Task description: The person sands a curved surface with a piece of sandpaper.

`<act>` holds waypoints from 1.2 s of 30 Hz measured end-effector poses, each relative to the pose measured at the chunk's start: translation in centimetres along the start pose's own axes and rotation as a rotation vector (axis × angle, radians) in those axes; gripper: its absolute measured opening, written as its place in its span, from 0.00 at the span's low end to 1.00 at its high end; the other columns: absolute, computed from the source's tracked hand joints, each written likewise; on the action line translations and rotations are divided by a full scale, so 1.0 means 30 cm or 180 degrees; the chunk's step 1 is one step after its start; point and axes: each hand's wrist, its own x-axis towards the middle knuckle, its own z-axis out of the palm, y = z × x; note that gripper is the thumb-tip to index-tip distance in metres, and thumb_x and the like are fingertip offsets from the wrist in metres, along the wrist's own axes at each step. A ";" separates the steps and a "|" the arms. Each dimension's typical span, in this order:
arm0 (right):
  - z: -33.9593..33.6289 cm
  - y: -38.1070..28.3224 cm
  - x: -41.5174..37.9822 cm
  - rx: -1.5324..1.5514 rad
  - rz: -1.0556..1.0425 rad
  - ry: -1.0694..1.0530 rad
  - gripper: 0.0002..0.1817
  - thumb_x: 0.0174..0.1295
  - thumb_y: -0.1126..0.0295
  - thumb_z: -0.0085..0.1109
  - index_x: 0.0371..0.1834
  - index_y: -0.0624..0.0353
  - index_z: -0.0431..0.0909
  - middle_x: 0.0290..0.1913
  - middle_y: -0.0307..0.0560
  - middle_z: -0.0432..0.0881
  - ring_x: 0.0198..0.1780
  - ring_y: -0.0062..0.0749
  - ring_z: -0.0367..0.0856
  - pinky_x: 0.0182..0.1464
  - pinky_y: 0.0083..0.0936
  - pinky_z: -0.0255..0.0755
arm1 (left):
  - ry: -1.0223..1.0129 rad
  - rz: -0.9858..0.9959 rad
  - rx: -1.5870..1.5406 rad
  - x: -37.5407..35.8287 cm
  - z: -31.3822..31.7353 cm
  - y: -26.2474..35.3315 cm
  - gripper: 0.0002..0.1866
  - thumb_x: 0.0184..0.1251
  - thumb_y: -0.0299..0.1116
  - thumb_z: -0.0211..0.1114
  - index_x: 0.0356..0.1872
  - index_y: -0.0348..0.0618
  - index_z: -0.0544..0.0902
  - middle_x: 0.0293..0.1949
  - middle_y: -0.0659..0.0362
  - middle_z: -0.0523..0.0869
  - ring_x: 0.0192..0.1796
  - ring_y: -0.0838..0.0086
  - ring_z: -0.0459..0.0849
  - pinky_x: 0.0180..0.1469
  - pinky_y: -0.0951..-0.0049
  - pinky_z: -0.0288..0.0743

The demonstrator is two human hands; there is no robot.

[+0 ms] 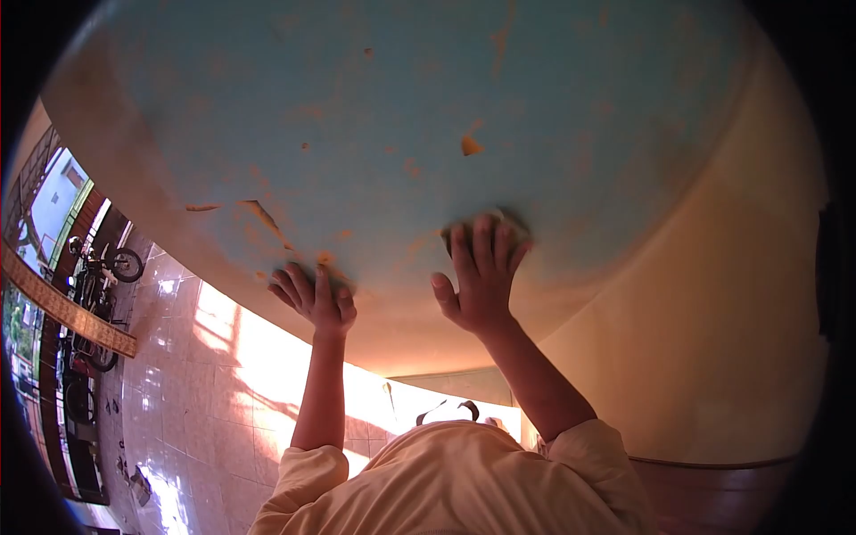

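Note:
A blue-green painted wall (383, 116), worn and chipped to an orange-brown layer in places, fills the upper view. My left hand (316, 299) rests against its lower part, fingers spread and slightly bent, with nothing seen in it. Just above that hand are a long chip (261, 217) and smaller bare spots. Farther right, my right hand (481, 272) presses a thin sheet, apparently sandpaper (512, 219), to the wall. Its fingers point up and cover most of the sheet, and the thumb sticks out to the left. Another chip (470, 145) shows above my right hand.
A plain yellowish wall (713, 294) adjoins on the right. To the left lies a tiled floor (196, 374) with bright sun patches. Motorcycles (94, 285) stand beyond it near a railing. A tan strip (71, 312) crosses the left edge.

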 end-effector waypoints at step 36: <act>0.289 -0.133 -0.451 0.0070 -0.0787 -0.1135 0.30 0.66 0.46 0.56 0.71 0.40 0.71 0.69 0.41 0.72 0.62 0.43 0.70 0.60 0.72 0.60 | -0.0583 -0.0768 -0.0691 -0.225 -0.042 0.039 0.39 0.82 0.59 0.27 0.82 0.42 0.48 0.83 0.42 0.34 0.83 0.44 0.24 0.75 0.35 0.14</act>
